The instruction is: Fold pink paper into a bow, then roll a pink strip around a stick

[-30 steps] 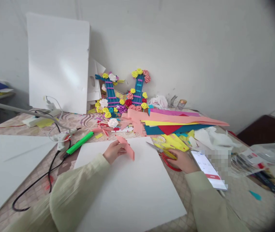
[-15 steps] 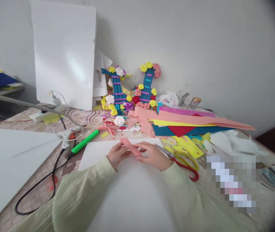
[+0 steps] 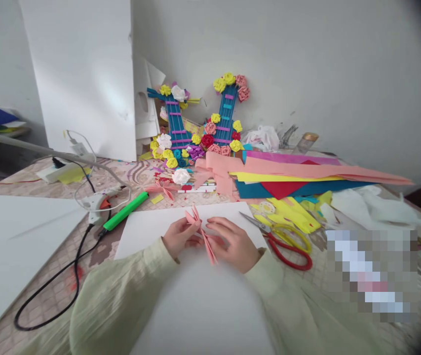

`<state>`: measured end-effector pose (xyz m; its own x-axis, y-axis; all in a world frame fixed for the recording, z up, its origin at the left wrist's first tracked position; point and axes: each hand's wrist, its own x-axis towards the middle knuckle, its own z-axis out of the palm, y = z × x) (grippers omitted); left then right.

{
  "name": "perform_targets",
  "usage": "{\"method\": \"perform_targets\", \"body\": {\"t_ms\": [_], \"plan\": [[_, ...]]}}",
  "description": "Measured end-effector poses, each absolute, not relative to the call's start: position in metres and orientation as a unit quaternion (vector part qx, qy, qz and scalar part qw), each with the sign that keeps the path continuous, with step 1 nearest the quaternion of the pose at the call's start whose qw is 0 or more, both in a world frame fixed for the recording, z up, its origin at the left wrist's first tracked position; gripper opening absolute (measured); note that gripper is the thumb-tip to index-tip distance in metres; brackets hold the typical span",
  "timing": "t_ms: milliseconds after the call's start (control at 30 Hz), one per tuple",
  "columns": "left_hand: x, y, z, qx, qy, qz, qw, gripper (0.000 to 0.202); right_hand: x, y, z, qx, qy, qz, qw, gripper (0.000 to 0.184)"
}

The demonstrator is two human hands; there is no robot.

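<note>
I've got the pink paper [image 3: 211, 252] pinched in my left fingers [image 3: 191, 230] mid-frame over the white board [image 3: 203, 305], probably so it won't spring open. My right fingers [image 3: 222, 227] curl alongside, can't tell if they're gripping.

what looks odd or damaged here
Untidy more than wrong: yellow scraps lie strewn beyond the scissors, with crumpled white material nearby. The tall white board looks nicked on its right edge. A pixelated patch at right hides what's beneath.

Left hand [image 3: 179, 238] pinches pink paper [image 3: 210, 250], right hand [image 3: 235, 246] close against it, above 1 white board [image 3: 199, 310].
</note>
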<state>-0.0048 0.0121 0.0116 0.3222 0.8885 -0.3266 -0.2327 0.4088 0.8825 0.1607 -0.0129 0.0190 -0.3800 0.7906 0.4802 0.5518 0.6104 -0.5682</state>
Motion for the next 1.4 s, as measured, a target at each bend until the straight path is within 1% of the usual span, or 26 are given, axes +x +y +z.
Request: {"method": "perform_targets", "body": {"t_ms": [67,133,333,533,667,833,867,933,1033,1133,1400], "plan": [[-0.0046,0.0121,0.0107,0.385,0.44,0.383,0.715,0.042,0.1608,-0.0124,0.0176,-0.398,-0.835,0.092,0.368,0.026],[-0.0041,0.0116,0.0104,0.392,0.442,0.374,0.715,0.043,0.1614,-0.0118,0.0166,-0.386,-0.846,0.074,0.361,0.021],[-0.0017,0.0089,0.0117,0.417,0.425,0.354,0.721,0.044,0.1608,-0.0124,0.0163,-0.382,-0.831,0.09,0.394,0.016],[-0.0026,0.008,0.0084,0.424,0.414,0.359,0.721,0.042,0.1593,-0.0122,0.0183,-0.351,-0.853,0.067,0.38,0.008],[-0.0037,0.0078,0.0082,0.42,0.417,0.349,0.727,0.042,0.1601,-0.0097,0.0159,-0.352,-0.845,0.061,0.397,0.015],[-0.0036,0.006,0.0098,0.419,0.4,0.337,0.742,0.04,0.162,-0.0093,0.0156,-0.353,-0.837,0.07,0.413,0.01],[-0.0035,0.0056,0.0103,0.421,0.396,0.335,0.745,0.039,0.1626,-0.0097,0.0167,-0.358,-0.832,0.071,0.417,0.013],[-0.0035,0.0048,0.0114,0.425,0.388,0.33,0.748,0.039,0.164,-0.0103,0.0195,-0.364,-0.831,0.066,0.414,0.025],[-0.0036,0.0045,0.0131,0.435,0.379,0.322,0.751,0.038,0.1662,-0.0105,0.0227,-0.352,-0.855,0.032,0.381,0.038],[-0.0043,0.0052,0.0136,0.445,0.375,0.314,0.75,0.037,0.1677,-0.0101,0.0223,-0.355,-0.862,0.006,0.363,0.041],[-0.0061,0.008,0.011,0.46,0.373,0.32,0.739,0.039,0.1671,-0.0109,0.0212,-0.389,-0.833,-0.01,0.394,0.038]]}}
